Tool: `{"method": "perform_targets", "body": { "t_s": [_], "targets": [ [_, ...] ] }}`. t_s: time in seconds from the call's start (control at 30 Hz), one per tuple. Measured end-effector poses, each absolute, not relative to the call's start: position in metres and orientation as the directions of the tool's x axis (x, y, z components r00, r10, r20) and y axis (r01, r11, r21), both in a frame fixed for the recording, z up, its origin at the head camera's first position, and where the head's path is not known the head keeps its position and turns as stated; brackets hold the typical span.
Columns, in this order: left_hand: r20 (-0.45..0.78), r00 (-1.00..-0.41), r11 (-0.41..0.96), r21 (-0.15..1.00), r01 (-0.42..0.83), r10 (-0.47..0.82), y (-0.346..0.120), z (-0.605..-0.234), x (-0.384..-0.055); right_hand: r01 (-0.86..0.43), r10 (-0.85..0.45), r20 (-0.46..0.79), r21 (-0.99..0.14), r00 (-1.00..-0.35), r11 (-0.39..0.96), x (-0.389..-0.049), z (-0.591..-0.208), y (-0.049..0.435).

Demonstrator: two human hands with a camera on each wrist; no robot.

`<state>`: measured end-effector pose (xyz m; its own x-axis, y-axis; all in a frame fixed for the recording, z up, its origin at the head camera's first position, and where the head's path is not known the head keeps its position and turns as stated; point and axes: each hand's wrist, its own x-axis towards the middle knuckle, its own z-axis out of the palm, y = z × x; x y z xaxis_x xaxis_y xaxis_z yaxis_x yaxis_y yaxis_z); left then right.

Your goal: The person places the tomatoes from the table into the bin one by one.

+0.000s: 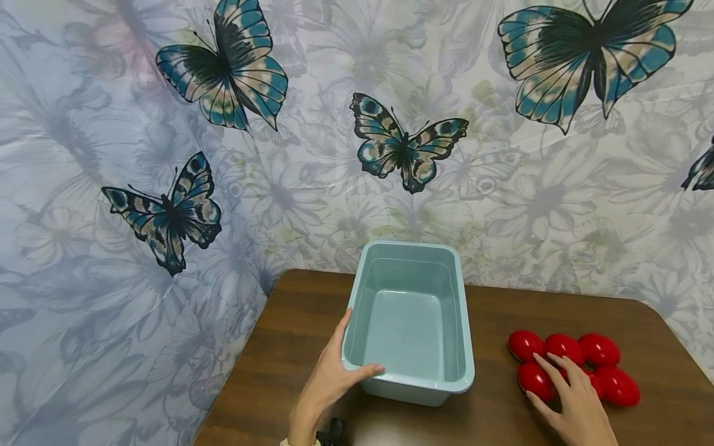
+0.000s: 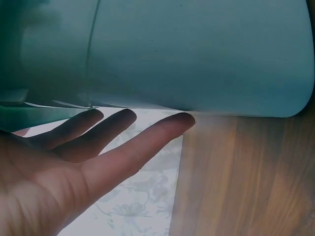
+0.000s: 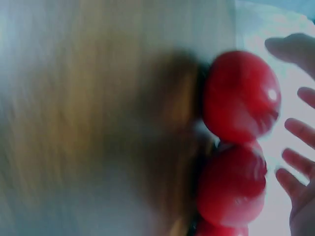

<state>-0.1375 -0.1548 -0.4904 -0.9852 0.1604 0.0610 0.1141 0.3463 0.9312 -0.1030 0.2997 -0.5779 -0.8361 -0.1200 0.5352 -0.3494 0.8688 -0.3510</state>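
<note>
A pale green-blue plastic tub [image 1: 409,334] stands on the brown table with nothing inside. My left hand [image 1: 329,378] holds its near left corner, thumb over the front rim and fingers along the outer left side. Those fingers also show in the left wrist view, below the rim against the tub wall [image 2: 197,59]. To the right lie several glossy red egg-shaped things [image 1: 599,350] in two close rows; their exact kind is unclear. Above the near row hovers my right hand [image 1: 577,402], fingers spread, apart from the red things [image 3: 241,96] in the right wrist view.
The brown wooden table [image 1: 301,310] has rounded far corners. Behind it, a cloth backdrop [image 1: 312,186] with butterflies and flowers rises and also covers the left side. A small black object [image 1: 333,430] is by my left wrist.
</note>
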Motion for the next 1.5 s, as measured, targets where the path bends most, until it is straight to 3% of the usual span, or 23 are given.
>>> {"method": "perform_targets", "body": {
  "t_s": [0.3,0.7,1.03,1.23,1.5],
  "targets": [
    [0.054,-0.986,0.348,0.931,0.106,0.155,-0.15,-0.49,-0.139,-0.393,-0.185,0.546,-0.293,-0.817,0.872,-0.105,-0.592,0.292],
    [0.035,-0.991,0.333,0.94,0.076,0.128,-0.155,-0.49,-0.137,-0.423,-0.156,0.611,-0.321,-0.776,0.848,-0.113,-0.595,0.284],
    [0.049,-0.99,0.315,0.945,0.089,0.131,-0.153,-0.49,-0.137,-0.361,-0.094,0.583,-0.361,-0.807,0.86,-0.111,-0.597,0.28],
    [0.045,-0.99,0.321,0.943,0.085,0.132,-0.151,-0.488,-0.136,-0.304,0.059,0.595,-0.491,-0.802,0.816,-0.107,-0.577,0.269],
    [0.048,-0.991,0.34,0.936,0.089,0.129,-0.152,-0.488,-0.137,-0.182,0.334,0.49,-0.741,-0.805,0.647,-0.127,-0.489,0.242]
  ]
}}
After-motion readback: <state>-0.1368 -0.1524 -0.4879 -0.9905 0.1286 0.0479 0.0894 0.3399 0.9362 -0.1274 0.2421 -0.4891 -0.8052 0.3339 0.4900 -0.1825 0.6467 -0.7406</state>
